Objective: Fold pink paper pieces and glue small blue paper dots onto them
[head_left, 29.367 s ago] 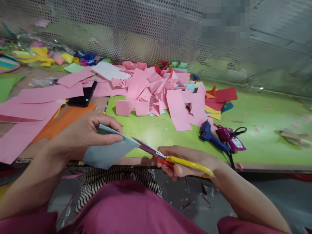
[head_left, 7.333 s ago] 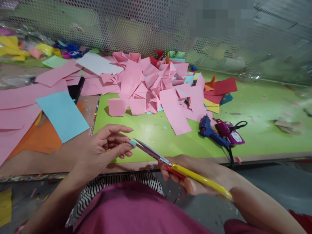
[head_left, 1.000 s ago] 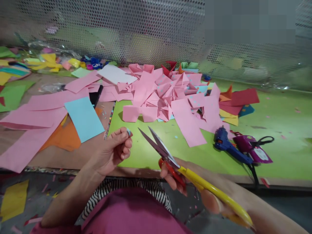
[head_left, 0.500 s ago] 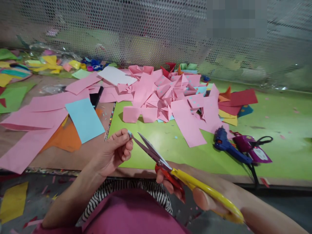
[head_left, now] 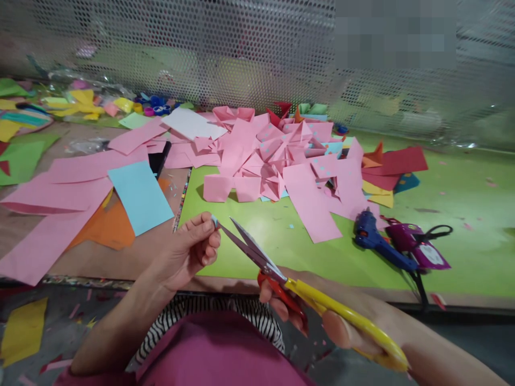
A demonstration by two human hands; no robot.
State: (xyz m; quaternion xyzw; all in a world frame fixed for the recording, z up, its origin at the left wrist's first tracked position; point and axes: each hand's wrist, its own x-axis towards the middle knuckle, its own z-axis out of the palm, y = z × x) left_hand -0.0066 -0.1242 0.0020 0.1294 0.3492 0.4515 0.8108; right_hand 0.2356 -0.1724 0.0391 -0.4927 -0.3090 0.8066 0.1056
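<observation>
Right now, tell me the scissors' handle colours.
The scissors have yellow and red handles, seen best in the head view.

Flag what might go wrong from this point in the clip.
The scissors have parted blades, one tip right by the fingertips of the left hand, so a nick seems possible. The small blue scrap is barely larger than the pinch and could slip or be miscut. The glue gun lies near the right forearm, which might brush it.
</observation>
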